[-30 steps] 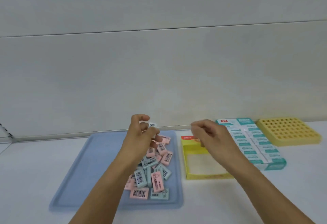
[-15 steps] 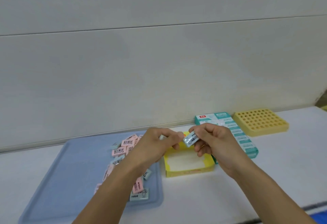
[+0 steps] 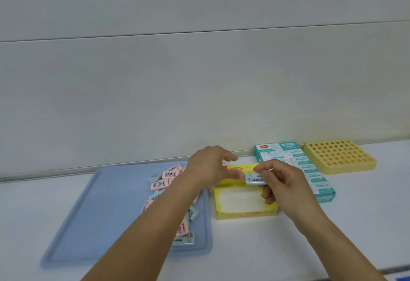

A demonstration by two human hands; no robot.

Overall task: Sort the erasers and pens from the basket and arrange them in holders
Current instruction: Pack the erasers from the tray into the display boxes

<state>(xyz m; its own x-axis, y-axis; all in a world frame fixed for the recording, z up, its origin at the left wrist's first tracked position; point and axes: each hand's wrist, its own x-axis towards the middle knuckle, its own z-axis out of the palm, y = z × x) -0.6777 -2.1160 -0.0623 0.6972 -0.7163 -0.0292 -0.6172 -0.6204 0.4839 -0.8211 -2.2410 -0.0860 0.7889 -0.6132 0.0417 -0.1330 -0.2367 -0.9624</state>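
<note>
the blue tray [image 3: 93,218] lies on the white table [image 3: 266,247], close on the left side. a pile of pink and pale blue erasers [image 3: 164,181] sits in the tray, and the left arm partly hides it. just right of the tray is a small yellow box [image 3: 246,214] with its top open and white inside. the right hand [image 3: 286,185] is above the back of the yellow box. its thumb and fingers pinch one pale blue eraser [image 3: 255,179], held flat. the left hand [image 3: 210,167] is just beside it, with fingers loose and spread. its fingertips are right at the end of the eraser, but i cannot tell if they touch it. farther back on the right lies a teal box of erasers [image 3: 310,169]. next to it sits a yellow holder with many holes [image 3: 339,156]. a gray wall [image 3: 199,81] is behind it all.
</note>
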